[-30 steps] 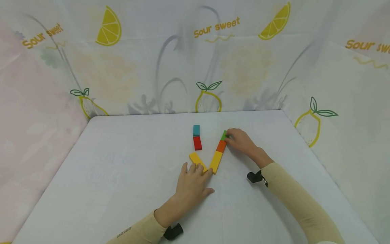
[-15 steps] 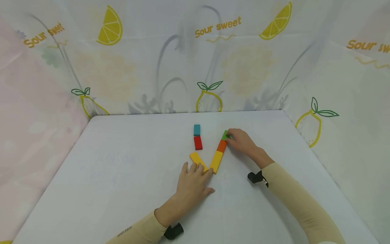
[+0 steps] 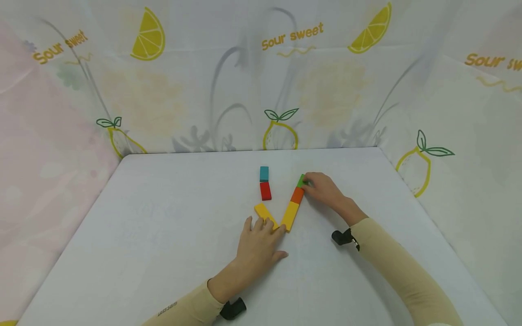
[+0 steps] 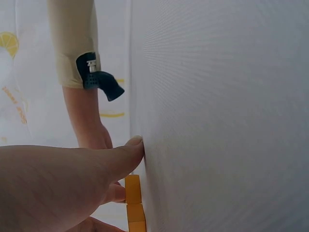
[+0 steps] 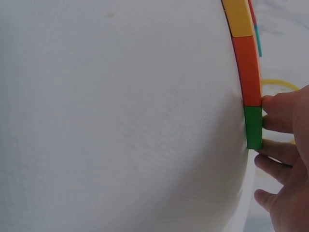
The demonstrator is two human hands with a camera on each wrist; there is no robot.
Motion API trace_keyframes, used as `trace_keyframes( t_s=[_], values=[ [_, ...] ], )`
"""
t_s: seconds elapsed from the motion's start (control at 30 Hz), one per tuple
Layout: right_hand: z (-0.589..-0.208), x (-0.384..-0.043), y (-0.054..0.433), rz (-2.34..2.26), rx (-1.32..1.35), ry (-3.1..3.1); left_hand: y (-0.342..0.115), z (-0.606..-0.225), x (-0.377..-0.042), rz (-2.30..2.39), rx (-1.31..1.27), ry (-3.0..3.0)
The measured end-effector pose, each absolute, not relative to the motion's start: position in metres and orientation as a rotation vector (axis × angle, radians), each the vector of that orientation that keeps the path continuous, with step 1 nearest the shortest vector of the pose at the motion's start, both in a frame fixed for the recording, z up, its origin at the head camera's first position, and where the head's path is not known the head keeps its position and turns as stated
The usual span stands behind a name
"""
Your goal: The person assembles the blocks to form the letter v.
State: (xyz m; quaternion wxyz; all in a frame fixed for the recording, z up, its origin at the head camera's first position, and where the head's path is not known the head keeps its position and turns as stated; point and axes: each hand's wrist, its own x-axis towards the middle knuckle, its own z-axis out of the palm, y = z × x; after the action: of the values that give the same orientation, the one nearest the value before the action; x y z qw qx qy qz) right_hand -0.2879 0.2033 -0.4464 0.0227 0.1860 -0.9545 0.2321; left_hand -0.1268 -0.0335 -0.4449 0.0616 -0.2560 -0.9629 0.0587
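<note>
In the head view my left hand (image 3: 257,246) lies palm down with fingers spread, its fingertips on a slanting yellow block (image 3: 263,210) and at the foot of a second yellow block (image 3: 290,217). Those two blocks meet in a V. Up from the second one runs a line with an orange block (image 3: 297,196) and a green block (image 3: 301,180) at its far end. Thumb and fingers of my right hand (image 3: 324,188) pinch the green block, which lies against the orange block (image 5: 247,72) in the right wrist view. My left fingers partly cover the first yellow block.
Beyond the V's left arm lie a red block (image 3: 265,191) and a teal block (image 3: 264,174), nearly end to end. All rest on a white table (image 3: 163,226). A lemon-patterned cloth (image 3: 183,81) hangs behind and at both sides.
</note>
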Motion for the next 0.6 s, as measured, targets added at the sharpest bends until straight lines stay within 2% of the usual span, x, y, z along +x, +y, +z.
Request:
trace_keyframes(
  t_s=[0.6],
  values=[
    [-0.4517,-0.2877,0.2035,0.818,0.522,-2.94,-0.0332,-0.4438,-0.128,0.181,-0.779,-2.925]
  ],
)
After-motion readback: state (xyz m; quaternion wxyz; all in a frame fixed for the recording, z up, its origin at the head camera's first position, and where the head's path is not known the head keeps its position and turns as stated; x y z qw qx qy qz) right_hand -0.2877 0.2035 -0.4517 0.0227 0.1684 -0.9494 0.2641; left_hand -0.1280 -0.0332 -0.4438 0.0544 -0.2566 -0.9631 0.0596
